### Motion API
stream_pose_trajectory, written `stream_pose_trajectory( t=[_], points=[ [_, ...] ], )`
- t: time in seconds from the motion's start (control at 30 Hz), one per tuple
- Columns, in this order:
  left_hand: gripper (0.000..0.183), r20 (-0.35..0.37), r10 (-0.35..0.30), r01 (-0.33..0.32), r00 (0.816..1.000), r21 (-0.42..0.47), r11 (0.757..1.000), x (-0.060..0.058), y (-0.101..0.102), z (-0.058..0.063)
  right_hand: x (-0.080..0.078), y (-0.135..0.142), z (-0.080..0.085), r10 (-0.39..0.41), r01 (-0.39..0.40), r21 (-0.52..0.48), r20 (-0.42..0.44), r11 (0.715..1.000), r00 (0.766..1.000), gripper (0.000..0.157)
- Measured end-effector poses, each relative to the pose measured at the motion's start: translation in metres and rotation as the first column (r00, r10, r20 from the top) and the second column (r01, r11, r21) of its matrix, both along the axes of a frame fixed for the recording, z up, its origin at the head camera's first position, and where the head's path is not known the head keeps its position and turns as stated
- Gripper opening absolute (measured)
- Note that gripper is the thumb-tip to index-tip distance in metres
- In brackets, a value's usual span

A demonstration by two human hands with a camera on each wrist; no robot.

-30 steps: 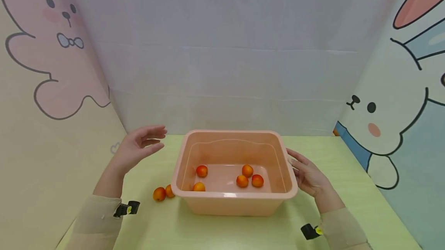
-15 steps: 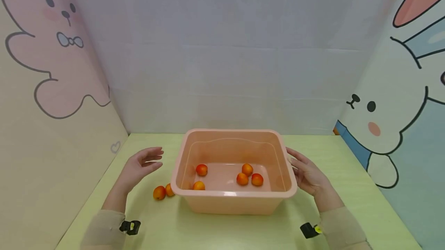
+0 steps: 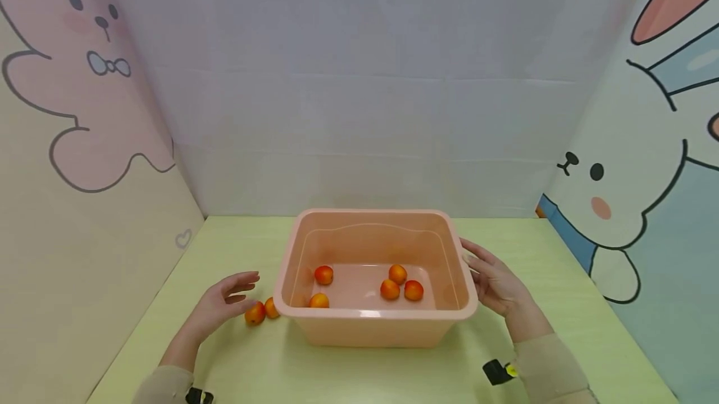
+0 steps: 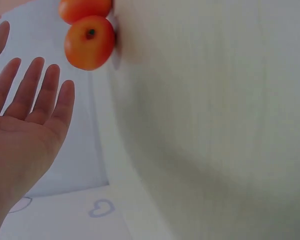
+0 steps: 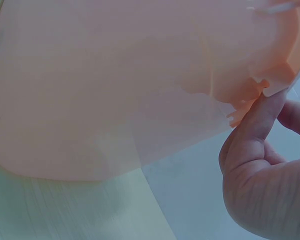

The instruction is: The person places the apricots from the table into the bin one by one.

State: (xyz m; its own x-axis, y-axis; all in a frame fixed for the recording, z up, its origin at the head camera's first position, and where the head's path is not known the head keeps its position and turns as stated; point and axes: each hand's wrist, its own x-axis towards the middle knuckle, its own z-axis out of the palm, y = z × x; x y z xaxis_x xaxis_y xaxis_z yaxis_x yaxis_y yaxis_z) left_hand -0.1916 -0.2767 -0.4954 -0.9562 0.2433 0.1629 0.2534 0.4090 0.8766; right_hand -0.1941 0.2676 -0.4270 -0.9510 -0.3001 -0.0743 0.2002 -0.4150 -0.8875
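A pink plastic basin (image 3: 371, 330) stands on the table with several small orange-red fruits (image 3: 390, 289) in it. My right hand (image 3: 497, 285) grips its right rim; in the right wrist view the fingers (image 5: 257, 117) are tucked up under the lip. To the left of the basin, two more such fruits lie side by side on the table, the nearer one (image 3: 254, 314) partly behind my left thumb. My left hand (image 3: 224, 304) is just left of them, fingers relaxed and holding nothing. The left wrist view shows its palm (image 4: 25, 135) below the fruit (image 4: 90, 43), which has a green stem spot.
The pale green table (image 3: 371, 376) meets a white sheet (image 3: 359, 92) behind the basin. Side panels with a cartoon bear (image 3: 101, 98) and a cartoon rabbit (image 3: 629, 192) close in left and right.
My left hand has come down and toward me, from beside the basin's far left corner to the two loose fruits. The right hand and the basin have stayed in place.
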Motion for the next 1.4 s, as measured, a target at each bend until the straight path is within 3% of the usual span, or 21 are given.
stream_pose_trajectory(
  t=[0.23, 0.43, 0.83, 1.13, 1.4],
  points=[
    [0.062, 0.059, -0.057, 0.057, 0.997, 0.003, 0.998, 0.003, -0.010, -0.016, -0.001, -0.001, 0.001, 0.000, 0.000, 0.001, 0.003, 1.000, 1.000, 0.032],
    [0.069, 0.136, -0.088, 0.085, 0.987, 0.030, 0.996, 0.003, -0.013, -0.020, -0.001, -0.001, 0.002, 0.000, 0.000, -0.004, 0.013, 1.000, 1.000, 0.033],
    [0.067, 0.099, -0.190, 0.190, 0.977, 0.005, 0.982, -0.004, -0.012, -0.023, -0.001, 0.000, 0.000, 0.026, -0.027, -0.034, -0.012, 0.999, 1.000, 0.035],
    [0.063, 0.117, -0.173, 0.177, 0.978, -0.023, 0.984, -0.008, -0.011, -0.027, 0.000, 0.001, 0.000, 0.020, -0.020, -0.029, -0.013, 0.999, 1.000, 0.034],
    [0.055, 0.166, -0.121, 0.131, 0.979, -0.049, 0.990, -0.008, -0.007, -0.025, 0.001, 0.000, 0.001, 0.027, -0.027, -0.024, -0.027, 0.999, 0.999, 0.032]
  ],
)
